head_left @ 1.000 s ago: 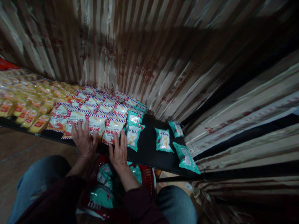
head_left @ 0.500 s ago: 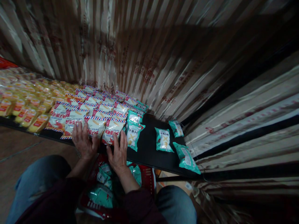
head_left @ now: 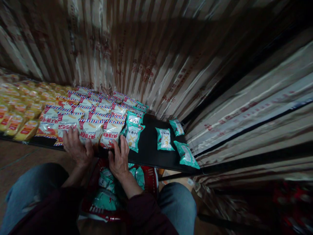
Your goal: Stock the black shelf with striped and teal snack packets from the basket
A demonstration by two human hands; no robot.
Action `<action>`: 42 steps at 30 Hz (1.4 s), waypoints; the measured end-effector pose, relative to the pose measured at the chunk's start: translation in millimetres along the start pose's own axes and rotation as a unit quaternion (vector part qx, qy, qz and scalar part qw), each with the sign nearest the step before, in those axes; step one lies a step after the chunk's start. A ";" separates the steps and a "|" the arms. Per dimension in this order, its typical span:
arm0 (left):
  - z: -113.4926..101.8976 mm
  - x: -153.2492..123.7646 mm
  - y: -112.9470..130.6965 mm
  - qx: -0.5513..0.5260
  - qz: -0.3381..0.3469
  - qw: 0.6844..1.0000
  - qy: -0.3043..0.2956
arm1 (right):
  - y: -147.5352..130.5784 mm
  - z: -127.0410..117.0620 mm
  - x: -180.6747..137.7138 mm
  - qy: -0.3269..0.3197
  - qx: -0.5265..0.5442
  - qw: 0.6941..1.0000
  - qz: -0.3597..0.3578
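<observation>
Rows of white and red snack bags with striped top edges lie on a black shelf. My left hand rests with fingers spread against the front of these bags, near the shelf's front edge. Beside it, my right hand has its fingers apart, the tips at the lower part of the rightmost front snack bag. A teal snack bag stands just right of my right fingertips. Neither hand grips anything that I can see.
Below the shelf, between my knees, sits a red bag holding several teal packets. More teal packets lie toward the shelf's right end. Yellow packaged snacks fill the left side. Pleated sheeting hangs behind.
The view has shifted, so the shelf and bags appear further left and slightly higher. Both hands stay at the front row of white and red bags, fingers still spread.
</observation>
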State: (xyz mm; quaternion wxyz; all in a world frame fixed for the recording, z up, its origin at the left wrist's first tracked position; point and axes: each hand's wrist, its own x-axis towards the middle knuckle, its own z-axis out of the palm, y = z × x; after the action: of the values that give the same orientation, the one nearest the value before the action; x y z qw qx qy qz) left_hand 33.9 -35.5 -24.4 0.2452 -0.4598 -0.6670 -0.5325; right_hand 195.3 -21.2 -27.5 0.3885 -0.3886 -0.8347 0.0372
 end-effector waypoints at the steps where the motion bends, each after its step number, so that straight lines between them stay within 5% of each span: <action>1: -4.9 3.7 4.9 -0.007 0.019 1.000 -0.001 | -0.1 -2.0 -3.2 0.003 0.005 1.000 -0.005; 8: -34.5 3.7 55.2 -0.151 0.167 0.972 -0.069 | 13.1 -27.9 -38.1 0.015 0.023 0.999 -0.018; 15: -5.1 -52.6 85.3 -0.224 0.233 0.908 -0.265 | 49.5 -37.9 -37.5 0.076 0.001 0.981 0.176; 23: 19.8 -69.5 87.3 -0.219 0.201 0.901 -0.316 | 60.7 -31.4 -14.7 0.025 0.054 0.961 0.269; 31: 32.2 -62.2 82.2 -0.223 0.180 0.899 -0.331 | 61.5 -22.8 -9.7 0.039 0.046 0.966 0.250; 37: 20.2 -64.5 77.7 -0.264 0.180 0.904 -0.284 | 49.7 -45.3 -26.2 0.086 0.065 0.972 0.211; 40: 8.8 -78.7 77.0 -0.279 0.152 0.877 -0.359 | 43.8 -65.2 -47.7 0.020 0.107 0.972 0.207; 42: 2.1 -94.3 77.7 -0.267 0.123 0.828 -0.477 | 44.8 -75.2 -64.5 -0.073 0.090 0.969 0.219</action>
State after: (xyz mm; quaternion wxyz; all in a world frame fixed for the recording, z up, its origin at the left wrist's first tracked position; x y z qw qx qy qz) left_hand 145.2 -66.0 -64.4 -0.1722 -0.7826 -0.4701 -0.3699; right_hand 299.5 -51.8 -31.5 0.3422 -0.5220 -0.7484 0.2244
